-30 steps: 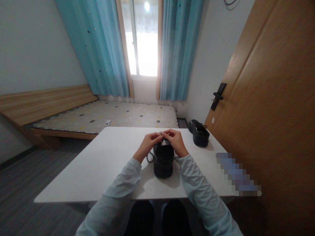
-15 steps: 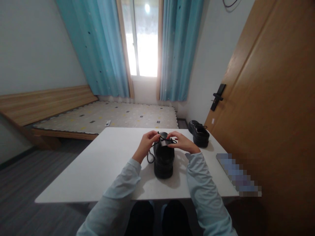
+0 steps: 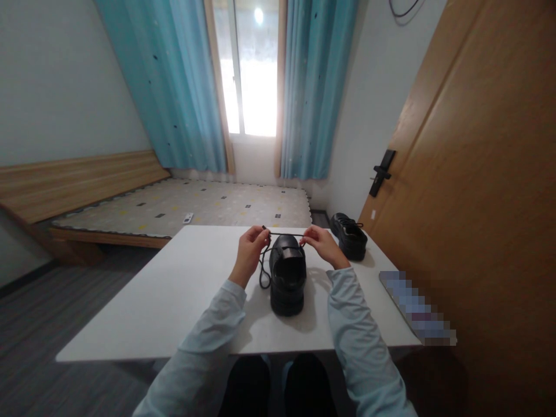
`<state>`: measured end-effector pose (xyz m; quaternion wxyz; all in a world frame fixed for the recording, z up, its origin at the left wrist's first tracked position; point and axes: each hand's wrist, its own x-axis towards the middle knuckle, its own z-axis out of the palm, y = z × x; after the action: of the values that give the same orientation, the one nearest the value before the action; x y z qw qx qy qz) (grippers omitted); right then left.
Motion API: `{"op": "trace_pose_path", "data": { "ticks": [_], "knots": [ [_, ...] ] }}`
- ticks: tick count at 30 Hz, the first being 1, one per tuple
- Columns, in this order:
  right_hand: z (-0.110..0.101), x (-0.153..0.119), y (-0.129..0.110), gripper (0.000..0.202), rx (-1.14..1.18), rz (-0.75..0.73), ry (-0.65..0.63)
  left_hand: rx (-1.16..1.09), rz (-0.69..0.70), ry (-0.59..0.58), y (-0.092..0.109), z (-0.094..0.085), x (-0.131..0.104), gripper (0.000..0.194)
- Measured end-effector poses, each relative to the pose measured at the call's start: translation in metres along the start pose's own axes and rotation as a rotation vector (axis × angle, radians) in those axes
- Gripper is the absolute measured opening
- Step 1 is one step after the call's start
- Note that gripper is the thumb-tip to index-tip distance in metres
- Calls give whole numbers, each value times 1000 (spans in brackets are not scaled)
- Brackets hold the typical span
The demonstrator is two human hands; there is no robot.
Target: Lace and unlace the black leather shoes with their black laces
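Note:
A black shoe (image 3: 287, 289) stands on the white table (image 3: 174, 301), its heel toward me and its tongue up. On the left of the shoe, my left hand (image 3: 252, 249) pinches a black shoelace (image 3: 284, 234) near its tip. My right hand (image 3: 321, 243) pinches the lace on the other side. Between the two hands the lace runs nearly straight, above the front of the shoe. A loop of lace hangs down at the shoe's left side.
Another black shoe (image 3: 351, 238) sits at the table's back right corner. A flat pixelated item (image 3: 412, 307) lies along the right edge. Beyond the table are a bed (image 3: 226, 202) and a wooden door (image 3: 469, 174).
Both hands have moved apart from above the shoe's tongue, the left one going left and the right one slightly right. The lace between them is now stretched out.

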<state>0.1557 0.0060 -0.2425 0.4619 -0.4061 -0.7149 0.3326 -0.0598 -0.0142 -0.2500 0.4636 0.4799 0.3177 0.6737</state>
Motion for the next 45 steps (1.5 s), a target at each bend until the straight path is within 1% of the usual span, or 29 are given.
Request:
{"op": "trace_pose_path", "data": {
  "ticks": [3,8,11,14,15,17,21,22,24,27,29,34,37,41,45],
  "knots": [
    [3,1,-2,8,28,-15,64,17,2,-12,0,0,0,21],
    [9,1,-10,6,-109,-108,172,48,9,8,1,0,0,22],
    [12,0,-13,7,-151,-131,202,57,1,21,1,-2,1,23],
    [13,0,-15,8,-135,-142,230,72,8,3,1,-2,1,23],
    [14,0,-15,8,-123,-139,239,94,16,-17,1,-1,0,23],
    [14,0,-14,8,-103,-132,252,173,33,-96,-1,1,-2,23],
    [16,0,-14,7,-102,-129,268,426,82,-323,-9,10,-7,20],
    [16,0,-14,7,-112,-130,274,486,100,-359,-12,12,-9,19],
    [17,0,-15,8,-148,-136,282,580,131,-386,-18,15,-10,16],
    [14,0,-16,9,-238,-159,316,664,172,-348,-24,18,-10,13],
    [11,-1,-17,11,-277,-178,363,701,193,-318,-27,19,-10,12],
    [-1,-3,-20,15,-282,-229,501,720,200,-280,-30,20,-12,12],
    [-2,-6,-26,17,-295,-261,504,697,184,-271,-30,21,-13,12],
    [6,-12,-39,20,-283,-295,502,680,176,-274,-31,20,-14,13],
    [13,-17,-48,20,-285,-334,451,683,196,-272,-31,20,-13,13]
  ]
}}
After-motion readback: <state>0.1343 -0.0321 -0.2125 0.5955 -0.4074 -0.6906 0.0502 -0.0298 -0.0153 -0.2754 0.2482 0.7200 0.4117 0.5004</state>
